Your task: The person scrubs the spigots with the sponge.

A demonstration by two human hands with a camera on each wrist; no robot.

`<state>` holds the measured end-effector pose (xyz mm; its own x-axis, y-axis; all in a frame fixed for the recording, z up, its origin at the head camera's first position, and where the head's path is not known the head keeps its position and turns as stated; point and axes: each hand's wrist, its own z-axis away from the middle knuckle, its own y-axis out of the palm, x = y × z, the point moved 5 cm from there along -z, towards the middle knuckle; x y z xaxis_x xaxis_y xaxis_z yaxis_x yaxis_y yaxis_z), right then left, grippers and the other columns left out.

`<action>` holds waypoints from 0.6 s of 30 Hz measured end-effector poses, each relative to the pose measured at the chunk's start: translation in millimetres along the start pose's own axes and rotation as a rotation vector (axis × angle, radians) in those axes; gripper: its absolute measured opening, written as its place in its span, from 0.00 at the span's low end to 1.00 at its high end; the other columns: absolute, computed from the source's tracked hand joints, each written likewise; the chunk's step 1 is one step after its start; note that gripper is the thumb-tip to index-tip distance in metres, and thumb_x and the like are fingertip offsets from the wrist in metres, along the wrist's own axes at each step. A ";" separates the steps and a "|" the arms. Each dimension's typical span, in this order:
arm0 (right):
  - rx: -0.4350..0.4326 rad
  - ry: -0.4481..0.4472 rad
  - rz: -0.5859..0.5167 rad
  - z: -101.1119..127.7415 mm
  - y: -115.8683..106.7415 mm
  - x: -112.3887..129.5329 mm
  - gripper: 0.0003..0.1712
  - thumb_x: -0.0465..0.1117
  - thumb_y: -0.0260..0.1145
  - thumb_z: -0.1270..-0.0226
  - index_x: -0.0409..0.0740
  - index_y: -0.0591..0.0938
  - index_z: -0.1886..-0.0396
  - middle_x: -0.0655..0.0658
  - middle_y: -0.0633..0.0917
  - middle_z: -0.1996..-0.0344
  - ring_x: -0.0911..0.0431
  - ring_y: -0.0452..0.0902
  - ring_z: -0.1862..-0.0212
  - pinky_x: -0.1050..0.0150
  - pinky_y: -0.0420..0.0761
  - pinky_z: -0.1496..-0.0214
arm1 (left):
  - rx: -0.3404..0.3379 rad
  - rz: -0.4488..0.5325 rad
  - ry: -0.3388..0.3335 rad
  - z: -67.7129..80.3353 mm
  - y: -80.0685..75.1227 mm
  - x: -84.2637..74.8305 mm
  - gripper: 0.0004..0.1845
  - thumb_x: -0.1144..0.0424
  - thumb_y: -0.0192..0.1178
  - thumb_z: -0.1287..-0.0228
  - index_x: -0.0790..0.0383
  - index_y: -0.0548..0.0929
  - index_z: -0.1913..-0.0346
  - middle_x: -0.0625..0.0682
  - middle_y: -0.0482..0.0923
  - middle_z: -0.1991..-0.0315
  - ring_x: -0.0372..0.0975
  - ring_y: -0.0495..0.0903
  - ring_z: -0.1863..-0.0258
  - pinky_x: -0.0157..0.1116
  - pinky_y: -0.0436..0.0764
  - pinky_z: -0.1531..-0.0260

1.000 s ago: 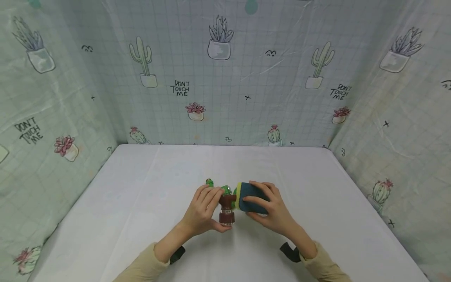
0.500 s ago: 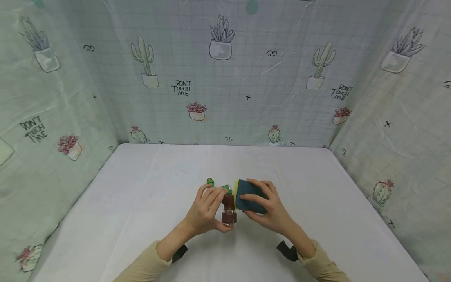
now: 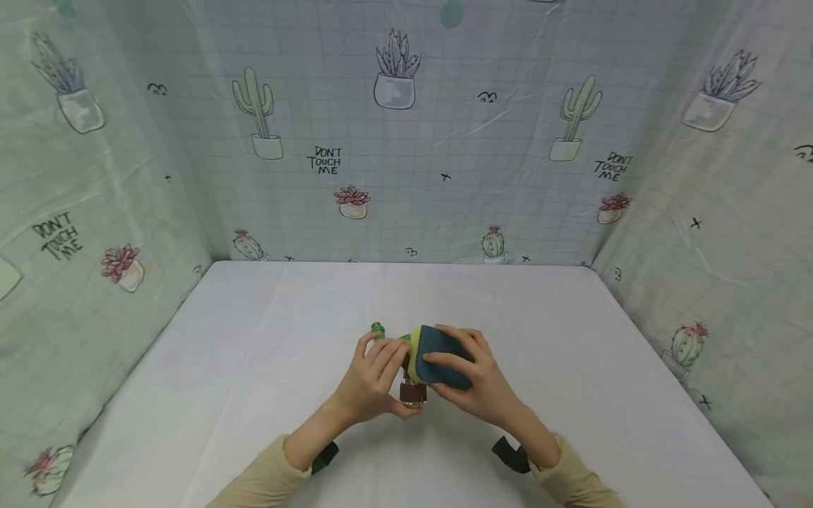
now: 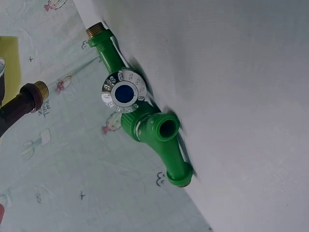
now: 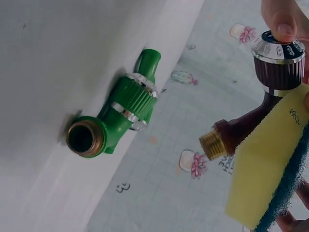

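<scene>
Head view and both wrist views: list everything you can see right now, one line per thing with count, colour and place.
brown valve: 1, dark brown with brass thread and chrome-ringed knob, held off the table in the left hand, sponge pressed against it
sponge: 1, yellow with dark blue-green scrub side, in the right hand
green valve: 1, green with brass threaded ends and a chrome knob with a blue centre, lying on the table just beyond the hands
table: 1, white cover, fills the lower view
curtain: cactus-print, pale green, on three sides of the table
left hand: 1, grips the brown valve
right hand: 1, grips the sponge
sleeves: 2, beige, bottom edge
</scene>
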<state>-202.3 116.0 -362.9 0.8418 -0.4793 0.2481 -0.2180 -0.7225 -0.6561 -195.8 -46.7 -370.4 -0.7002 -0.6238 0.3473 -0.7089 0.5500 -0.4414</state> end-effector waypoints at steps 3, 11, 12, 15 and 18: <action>-0.008 -0.007 0.014 0.1 -1.8 -3.8 0.19 0.51 0.66 0.46 0.56 0.79 0.53 0.39 0.70 0.43 0.51 0.63 0.47 0.51 0.75 0.53 | -0.010 0.007 -0.007 -0.9 -2.1 2.9 0.50 0.27 0.61 0.76 0.69 0.76 0.57 0.55 0.78 0.61 0.42 0.75 0.64 0.47 0.74 0.58; 0.021 0.034 0.125 12.7 -5.8 -27.6 0.26 0.43 0.74 0.59 0.58 0.79 0.54 0.40 0.70 0.43 0.49 0.63 0.48 0.46 0.72 0.54 | -0.043 0.075 -0.043 -2.6 -6.4 7.9 0.50 0.29 0.64 0.77 0.70 0.76 0.57 0.55 0.78 0.61 0.42 0.75 0.62 0.47 0.74 0.58; 0.023 0.038 0.139 14.2 -6.8 -29.8 0.27 0.43 0.74 0.60 0.58 0.79 0.55 0.40 0.70 0.43 0.49 0.62 0.48 0.46 0.72 0.54 | -0.039 0.080 -0.049 -2.4 -6.8 8.5 0.50 0.29 0.64 0.78 0.70 0.76 0.56 0.55 0.78 0.60 0.42 0.75 0.62 0.47 0.74 0.58; 0.027 0.042 0.171 17.4 -9.6 -34.2 0.27 0.43 0.75 0.62 0.58 0.80 0.56 0.40 0.70 0.43 0.48 0.62 0.48 0.44 0.71 0.53 | -0.053 0.103 -0.076 -0.8 -10.0 10.7 0.51 0.31 0.68 0.82 0.71 0.76 0.56 0.56 0.78 0.60 0.43 0.75 0.61 0.48 0.74 0.58; 0.035 0.063 0.183 20.6 -10.7 -38.6 0.26 0.41 0.75 0.62 0.57 0.80 0.57 0.40 0.70 0.43 0.48 0.62 0.48 0.44 0.70 0.53 | -0.092 0.138 -0.112 0.7 -15.3 13.7 0.52 0.33 0.70 0.84 0.73 0.76 0.56 0.57 0.77 0.60 0.43 0.75 0.61 0.49 0.73 0.59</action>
<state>-222.3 152.5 -380.2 0.7568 -0.6322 0.1658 -0.3466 -0.6033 -0.7183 -194.4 -64.0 -359.5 -0.7811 -0.5942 0.1921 -0.6153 0.6799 -0.3990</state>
